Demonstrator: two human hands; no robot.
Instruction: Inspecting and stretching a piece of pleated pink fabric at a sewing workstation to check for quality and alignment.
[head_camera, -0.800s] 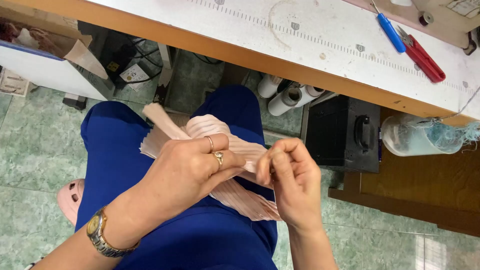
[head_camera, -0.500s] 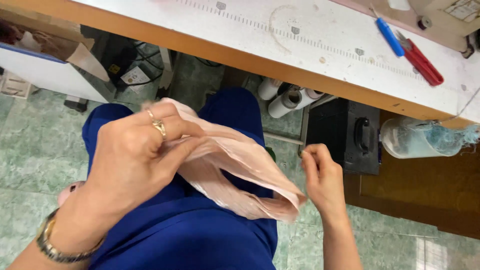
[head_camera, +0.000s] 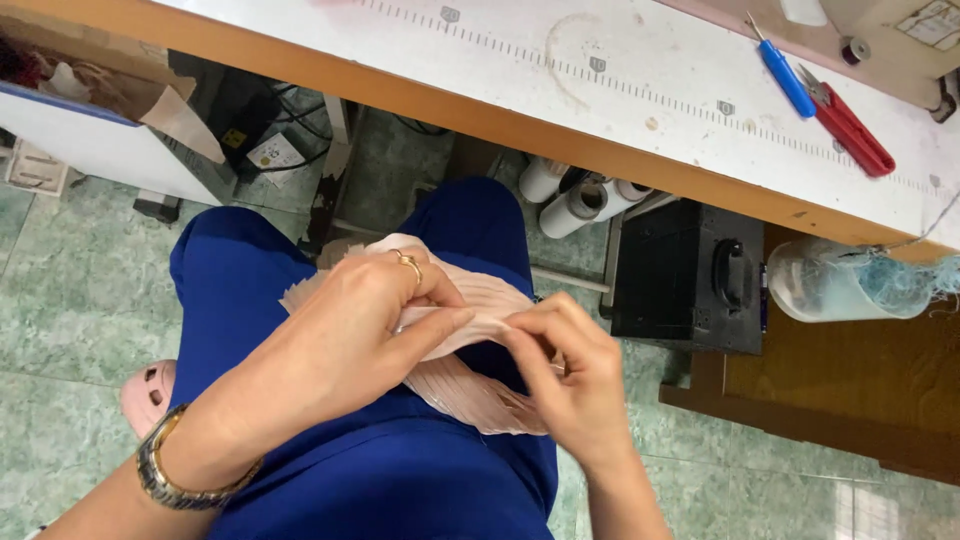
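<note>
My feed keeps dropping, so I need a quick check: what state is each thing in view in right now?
Pink pleated fabric: bunched on the lap, pinched by both hands.
Left hand: gripping the fabric's upper fold.
Right hand: fingertips pinching the fabric edge.
Red thread snips: lying closed on the table.
Blue seam ripper: lying unused beside them.

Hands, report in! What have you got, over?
Left hand and right hand both pinching pink pleated fabric over lap. Nothing blocking. Over.
</note>
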